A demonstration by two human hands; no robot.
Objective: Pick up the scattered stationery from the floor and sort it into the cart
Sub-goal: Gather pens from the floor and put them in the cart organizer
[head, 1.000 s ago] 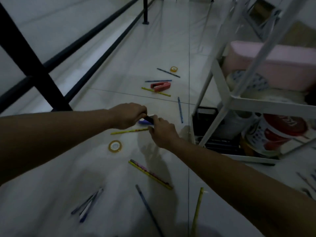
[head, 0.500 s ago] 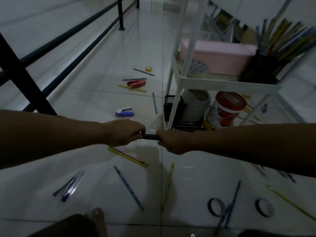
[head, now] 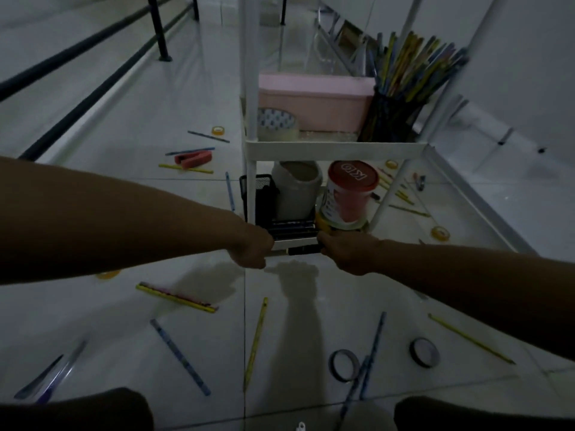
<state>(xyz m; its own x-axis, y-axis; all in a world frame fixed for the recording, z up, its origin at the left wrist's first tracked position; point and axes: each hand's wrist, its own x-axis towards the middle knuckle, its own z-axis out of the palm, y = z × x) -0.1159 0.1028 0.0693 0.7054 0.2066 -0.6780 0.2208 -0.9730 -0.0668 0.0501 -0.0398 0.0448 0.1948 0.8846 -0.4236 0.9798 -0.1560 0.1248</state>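
Head view, looking down: floor [head: 124,213], cart [head: 336,147] close.

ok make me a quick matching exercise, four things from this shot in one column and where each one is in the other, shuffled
Things:
1. pink box
2. red-lidded can
3. red stapler
4. dark marker

Places:
A. on the floor, left of the cart
B. held between the left hand and right hand
C. cart's upper shelf
D. cart's bottom shelf

Pairs: 1-C, 2-D, 3-A, 4-B

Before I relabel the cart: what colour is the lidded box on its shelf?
Pink box; head view.
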